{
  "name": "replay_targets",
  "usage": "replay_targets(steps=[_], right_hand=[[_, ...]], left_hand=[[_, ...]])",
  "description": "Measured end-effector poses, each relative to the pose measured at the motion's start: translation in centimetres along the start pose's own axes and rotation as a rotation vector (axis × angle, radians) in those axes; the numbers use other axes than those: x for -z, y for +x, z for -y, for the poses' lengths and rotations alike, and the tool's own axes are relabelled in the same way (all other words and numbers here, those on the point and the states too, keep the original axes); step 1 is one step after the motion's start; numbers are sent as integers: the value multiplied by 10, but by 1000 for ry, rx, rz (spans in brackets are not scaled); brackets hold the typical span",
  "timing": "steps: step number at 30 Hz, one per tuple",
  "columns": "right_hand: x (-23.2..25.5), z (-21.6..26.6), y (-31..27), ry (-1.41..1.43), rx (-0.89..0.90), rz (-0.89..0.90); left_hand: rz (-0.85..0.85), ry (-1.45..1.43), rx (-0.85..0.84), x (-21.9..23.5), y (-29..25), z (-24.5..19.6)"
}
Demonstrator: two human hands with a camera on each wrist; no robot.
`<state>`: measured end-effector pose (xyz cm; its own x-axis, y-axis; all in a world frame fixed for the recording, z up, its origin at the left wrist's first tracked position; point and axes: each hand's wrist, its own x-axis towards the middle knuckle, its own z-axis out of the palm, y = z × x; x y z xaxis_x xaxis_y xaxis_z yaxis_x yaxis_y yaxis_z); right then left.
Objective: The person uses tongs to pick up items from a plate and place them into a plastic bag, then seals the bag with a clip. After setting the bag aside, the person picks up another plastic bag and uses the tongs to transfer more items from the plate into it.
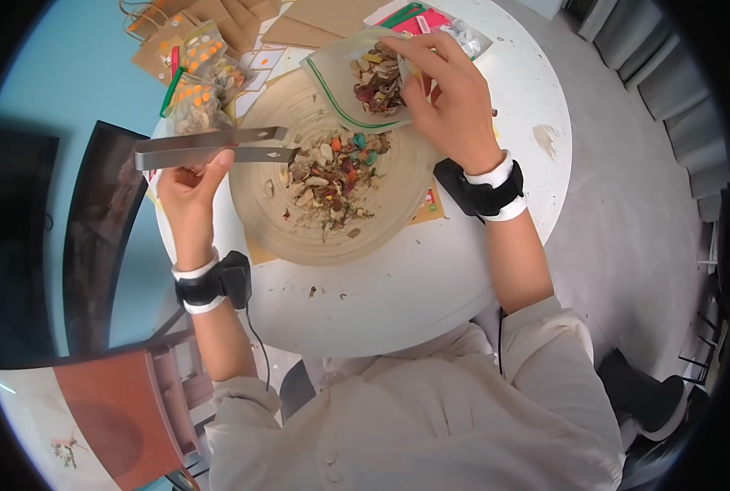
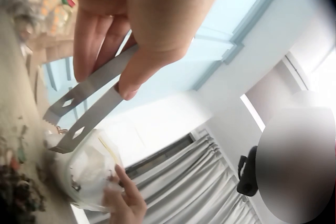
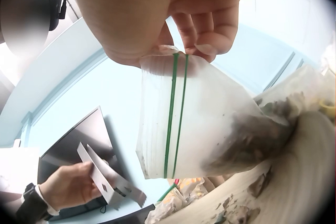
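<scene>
A round white table point(image 1: 463, 270) carries everything. A wide, shallow woven tray point(image 1: 299, 233) sits at its centre on a brown paper sheet point(image 1: 258, 252). Toward eleven o'clock lie filled clear bags with orange dots point(image 1: 194, 86) and brown paper bags point(image 1: 217, 20). At twelve o'clock lie pink and green cards point(image 1: 418, 18). A brownish stain point(image 1: 545, 137) marks the top at three o'clock.

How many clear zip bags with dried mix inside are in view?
3: one zip bag held by the right hand over the bowl; two orange-dotted filled bags stacked at the table's far left. Others may lie hidden under the papers.
</scene>
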<state>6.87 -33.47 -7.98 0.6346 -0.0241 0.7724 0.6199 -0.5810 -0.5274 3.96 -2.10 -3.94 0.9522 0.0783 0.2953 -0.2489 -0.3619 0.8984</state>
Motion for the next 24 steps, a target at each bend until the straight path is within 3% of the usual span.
replay_targets(steps=[8,12,20,24], right_hand=[[-1,1,-1,13,-9,10],[1,3,0,-1,-17,24],[1,3,0,-21,0,29],[0,0,0,0,19,16]], left_hand=[[24,-306,289,9,-11,37],[158,-351,356,15,-19,43],[321,-155,84,12,-38,25],[298,-101,55,10,-39,30]])
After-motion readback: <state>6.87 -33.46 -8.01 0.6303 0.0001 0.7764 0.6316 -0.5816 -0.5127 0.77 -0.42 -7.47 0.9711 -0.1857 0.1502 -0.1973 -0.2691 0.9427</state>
